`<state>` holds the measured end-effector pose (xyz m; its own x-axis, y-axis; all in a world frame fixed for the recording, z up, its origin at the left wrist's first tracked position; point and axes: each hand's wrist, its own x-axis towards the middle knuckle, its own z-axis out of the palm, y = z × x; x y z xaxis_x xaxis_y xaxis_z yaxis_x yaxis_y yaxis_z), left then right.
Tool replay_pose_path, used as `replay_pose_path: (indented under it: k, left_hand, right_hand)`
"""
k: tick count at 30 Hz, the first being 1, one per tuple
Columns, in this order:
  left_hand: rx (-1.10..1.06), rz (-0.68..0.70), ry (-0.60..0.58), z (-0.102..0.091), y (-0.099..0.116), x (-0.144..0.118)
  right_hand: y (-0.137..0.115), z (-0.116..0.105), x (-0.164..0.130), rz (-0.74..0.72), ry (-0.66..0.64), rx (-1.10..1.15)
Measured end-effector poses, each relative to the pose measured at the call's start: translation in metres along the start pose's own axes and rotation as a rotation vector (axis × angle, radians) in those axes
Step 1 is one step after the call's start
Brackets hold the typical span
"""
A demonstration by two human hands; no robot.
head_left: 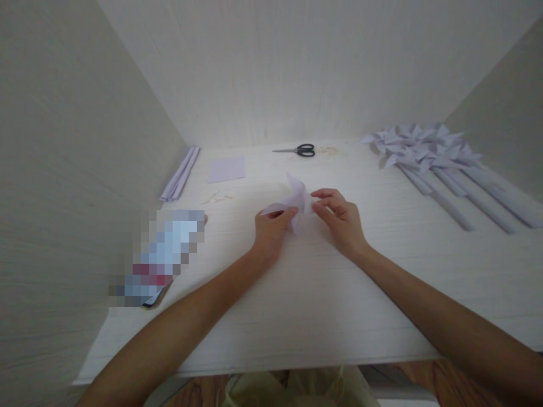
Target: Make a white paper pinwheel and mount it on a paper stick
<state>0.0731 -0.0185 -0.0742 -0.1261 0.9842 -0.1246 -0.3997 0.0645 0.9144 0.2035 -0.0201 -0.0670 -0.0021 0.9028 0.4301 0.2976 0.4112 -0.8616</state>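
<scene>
A pale lilac folded paper pinwheel [297,199] is held just above the middle of the white table [297,316]. My left hand [271,232] pinches its left flap between thumb and fingers. My right hand [339,217] grips its right side with the fingertips. Both forearms reach in from the near edge.
Black-handled scissors [299,150] lie at the back centre. A lilac paper square [227,169] and rolled paper sticks [180,172] are at back left. Several finished pinwheels on sticks [436,164] lie at right. A blurred flat object [163,257] rests near left. Walls enclose three sides.
</scene>
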Motion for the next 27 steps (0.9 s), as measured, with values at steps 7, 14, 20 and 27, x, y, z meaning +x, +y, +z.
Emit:
replay_pose_path:
  k: [7, 14, 20, 27]
  left_hand:
    - [0.035, 0.024, -0.03, -0.0012, -0.0025, 0.0013]
    - [0.066, 0.028, -0.057, -0.0022, -0.0029, 0.0016]
    - [0.068, 0.023, -0.052, -0.0024, -0.0029, 0.0013]
    - [0.058, 0.004, -0.041, -0.0009, -0.0022, 0.0]
  right_hand:
    - [0.001, 0.001, -0.0002, 0.036, -0.056, -0.033]
    - [-0.0008, 0.0029, -0.001, 0.015, -0.077, -0.083]
    - [0.0008, 0.0043, -0.0011, 0.002, -0.064, -0.088]
    - [-0.0002, 0.0036, -0.0004, 0.011, -0.049, -0.062]
